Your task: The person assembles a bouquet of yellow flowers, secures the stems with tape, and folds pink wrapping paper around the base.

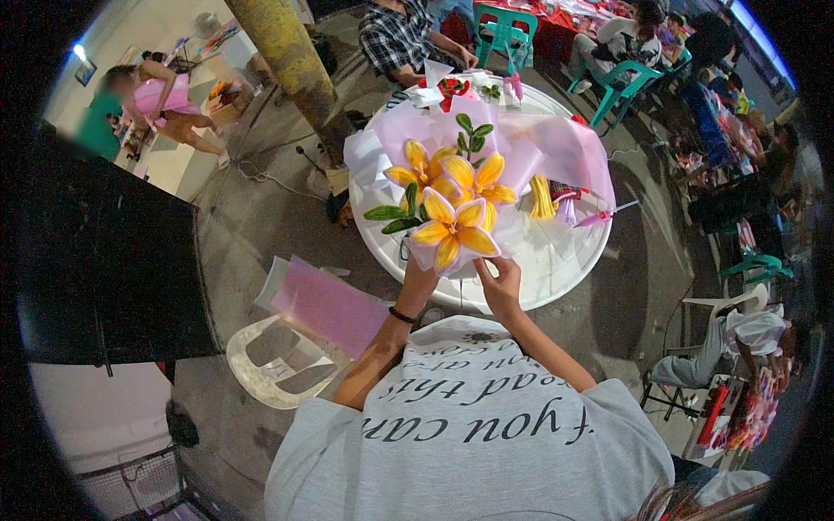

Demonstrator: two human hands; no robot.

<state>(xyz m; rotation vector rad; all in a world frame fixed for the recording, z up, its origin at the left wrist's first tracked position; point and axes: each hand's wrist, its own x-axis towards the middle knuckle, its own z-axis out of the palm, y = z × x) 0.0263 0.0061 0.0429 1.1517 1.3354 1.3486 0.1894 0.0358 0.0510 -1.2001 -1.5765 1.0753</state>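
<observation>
In front of my chest is a bouquet of fuzzy yellow flowers (453, 228) with pale pink edges, apparently made of chenille stems. Green leaves (391, 213) stick out at its left, and a taller leafy sprig (472, 138) rises behind. Translucent pale lilac wrapping paper (518, 153) spreads behind the blooms. My left hand (423, 279) grips the bouquet's base from the left, its fingers partly hidden by paper. With thumb and fingertips, my right hand (502, 281) pinches the paper's lower right edge. A thin dark stem (461, 293) hangs between my hands.
Beneath the bouquet stands a round white table (567, 260). It bears yellow chenille stems (541, 198), a pink glue gun (594, 219) and red flowers (453, 91). A person in a checked shirt (397, 39) sits across. A plastic chair (287, 384) holding pink sheets (329, 303) is at left.
</observation>
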